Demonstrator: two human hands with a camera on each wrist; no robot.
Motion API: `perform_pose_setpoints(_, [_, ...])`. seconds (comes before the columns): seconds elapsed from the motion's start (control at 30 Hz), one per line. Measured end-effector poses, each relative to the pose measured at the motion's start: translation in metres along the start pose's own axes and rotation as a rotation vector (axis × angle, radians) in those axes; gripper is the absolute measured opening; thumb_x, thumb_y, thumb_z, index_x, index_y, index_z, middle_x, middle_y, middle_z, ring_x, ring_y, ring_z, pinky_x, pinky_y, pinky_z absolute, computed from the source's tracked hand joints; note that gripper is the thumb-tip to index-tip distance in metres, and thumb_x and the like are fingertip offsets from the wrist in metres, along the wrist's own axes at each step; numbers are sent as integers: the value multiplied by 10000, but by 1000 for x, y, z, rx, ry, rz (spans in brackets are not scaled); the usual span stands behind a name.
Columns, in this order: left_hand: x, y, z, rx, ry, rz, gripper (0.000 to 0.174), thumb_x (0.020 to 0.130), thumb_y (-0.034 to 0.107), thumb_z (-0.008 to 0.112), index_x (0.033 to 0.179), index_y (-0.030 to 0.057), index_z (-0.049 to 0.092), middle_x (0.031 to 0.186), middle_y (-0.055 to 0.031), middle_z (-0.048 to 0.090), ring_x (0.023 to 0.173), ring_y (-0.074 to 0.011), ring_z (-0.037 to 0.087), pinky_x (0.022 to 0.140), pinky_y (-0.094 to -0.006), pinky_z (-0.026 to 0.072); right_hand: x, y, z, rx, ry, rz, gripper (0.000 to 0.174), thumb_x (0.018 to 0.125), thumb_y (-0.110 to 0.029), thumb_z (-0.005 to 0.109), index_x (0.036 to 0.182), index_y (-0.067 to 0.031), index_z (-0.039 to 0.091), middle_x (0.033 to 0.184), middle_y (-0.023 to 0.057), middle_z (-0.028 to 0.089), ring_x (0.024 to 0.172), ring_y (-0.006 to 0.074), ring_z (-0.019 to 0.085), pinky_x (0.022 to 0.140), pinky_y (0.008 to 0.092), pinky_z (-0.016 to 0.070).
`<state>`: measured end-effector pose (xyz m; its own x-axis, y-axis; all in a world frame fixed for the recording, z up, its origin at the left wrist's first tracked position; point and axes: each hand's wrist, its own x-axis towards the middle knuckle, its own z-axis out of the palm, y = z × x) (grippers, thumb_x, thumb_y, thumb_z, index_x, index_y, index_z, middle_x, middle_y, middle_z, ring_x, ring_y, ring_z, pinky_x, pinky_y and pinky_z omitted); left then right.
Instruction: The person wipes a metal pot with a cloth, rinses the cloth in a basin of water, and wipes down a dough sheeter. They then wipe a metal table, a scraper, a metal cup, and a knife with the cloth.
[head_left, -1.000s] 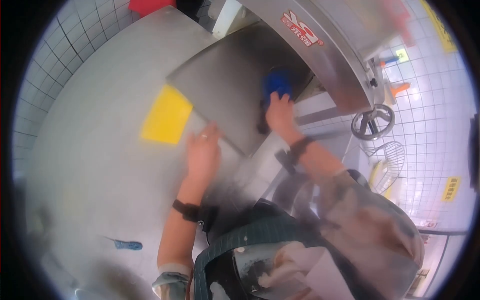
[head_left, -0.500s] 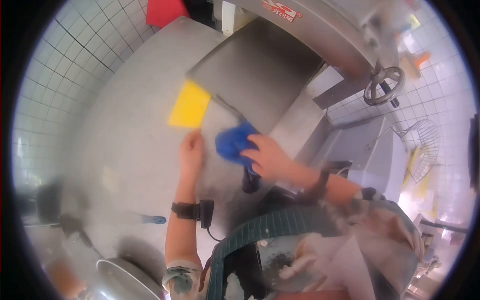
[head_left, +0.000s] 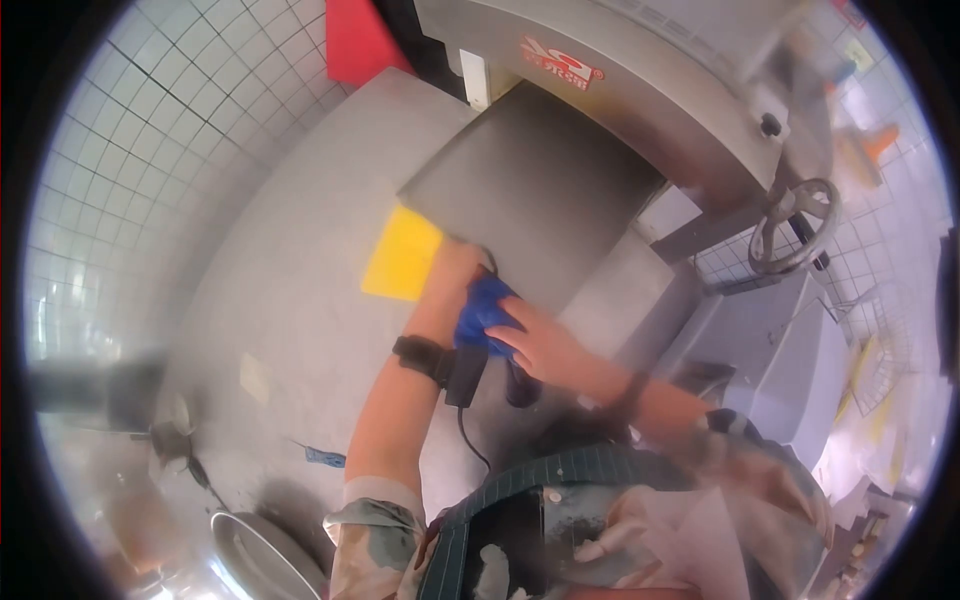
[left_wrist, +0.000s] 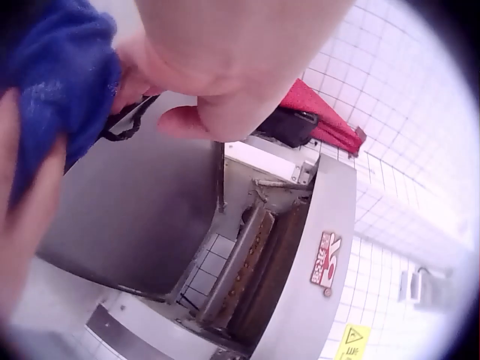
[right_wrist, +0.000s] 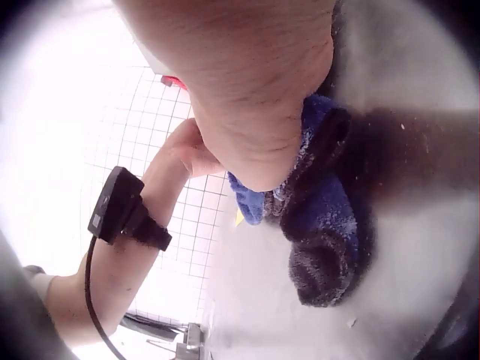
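Observation:
My right hand [head_left: 545, 345] grips a bunched blue cloth [head_left: 485, 315] over the steel table [head_left: 290, 240]. In the right wrist view the cloth [right_wrist: 322, 217] shows dark sides and pale specks. My left hand [head_left: 455, 262] reaches in against the cloth's far side, by the near edge of the machine's flat metal plate [head_left: 540, 190]. Its thumb stands apart from the fingers in the left wrist view, and a thin dark strip [left_wrist: 127, 129] shows beside the cloth there; the fingertips are hidden, so I cannot tell what they hold. A yellow flat sheet [head_left: 400, 258] lies left of this hand.
The steel machine [head_left: 640, 85] with rollers stands behind the plate, its handwheel [head_left: 795, 228] at right. A blue-handled tool [head_left: 325, 457] lies on the table near my left forearm. At the lower left is a round metal pan [head_left: 265, 560]. Something red [head_left: 365, 45] hangs by the tiled wall.
My right hand has drawn the blue cloth off the metal plate toward me. My left hand has moved right and forward, from beside the yellow sheet to the cloth.

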<state>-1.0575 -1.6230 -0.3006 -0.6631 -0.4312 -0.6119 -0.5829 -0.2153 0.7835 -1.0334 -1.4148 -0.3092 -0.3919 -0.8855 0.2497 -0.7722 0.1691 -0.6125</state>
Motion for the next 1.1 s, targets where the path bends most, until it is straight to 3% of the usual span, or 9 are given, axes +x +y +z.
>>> perform_pose_setpoints(0.2, [18,5,25,-461,-120,-74,340,796,99,578,1112,-17,537,996,-151,600,990,-285,583,867,-396,456,-5,27,-23,-33,140,85,443,657,-32,675,1091,-103,626,1252,173,496,1134,359,499,927,424,456])
perform_pose_setpoints(0.4, [66,15,74,-520,-500,98,523,807,74,564,1306,21,415,1177,-127,554,1097,-264,553,980,-422,392,-27,10,-64,108,-58,-130,389,712,-186,716,1083,-106,630,1261,177,499,1141,381,489,976,474,398])
perform_pose_setpoints(0.63, [64,40,91,-469,-457,-80,545,796,37,549,1328,35,431,1238,-103,542,1087,-251,562,957,-421,423,-5,13,-19,-83,1,61,419,730,-170,699,1132,-105,596,1310,228,433,1237,403,408,1008,515,359])
perform_pose_setpoints(0.7, [56,37,76,-230,-393,233,522,790,55,546,1308,69,477,1266,-118,541,1073,-253,569,958,-411,425,-3,27,-8,-155,-4,48,407,734,-145,677,1132,-107,598,1302,220,452,1221,395,431,1006,506,368])
perform_pose_setpoints(0.77, [33,34,35,455,-188,648,499,800,96,557,1296,120,510,1315,-129,522,1132,-295,541,984,-425,407,-14,42,-16,-112,101,47,393,734,-68,619,1125,-97,605,1274,203,501,1177,379,482,995,464,395])
perform_pose_setpoints(0.83, [29,0,-6,947,192,1033,483,803,147,581,1284,155,535,1357,-121,494,1230,-329,471,1040,-501,337,-34,59,-31,-276,267,358,389,740,-13,565,1117,-92,615,1258,189,531,1145,366,515,986,433,412])
perform_pose_setpoints(0.9, [7,-24,-39,1174,273,856,452,837,211,589,1285,169,538,1388,-94,471,1318,-329,380,1082,-569,233,-43,68,-66,-343,467,436,412,767,-41,567,1177,-67,585,1294,214,495,1180,386,479,1000,446,393])
perform_pose_setpoints(1.0, [-10,-64,-73,1140,322,895,432,860,247,584,1284,179,540,1406,-79,453,1337,-306,362,1089,-605,176,-52,87,-55,-657,354,438,416,799,-117,588,1206,-41,556,1288,235,487,1154,407,480,1006,478,370])
perform_pose_setpoints(1.1, [-27,-88,-94,1137,402,784,423,878,254,574,1293,181,533,1417,-60,442,1345,-303,348,1097,-597,160,-29,91,-45,-653,293,492,441,814,-189,601,1204,7,536,1216,252,510,1102,414,490,944,497,385])
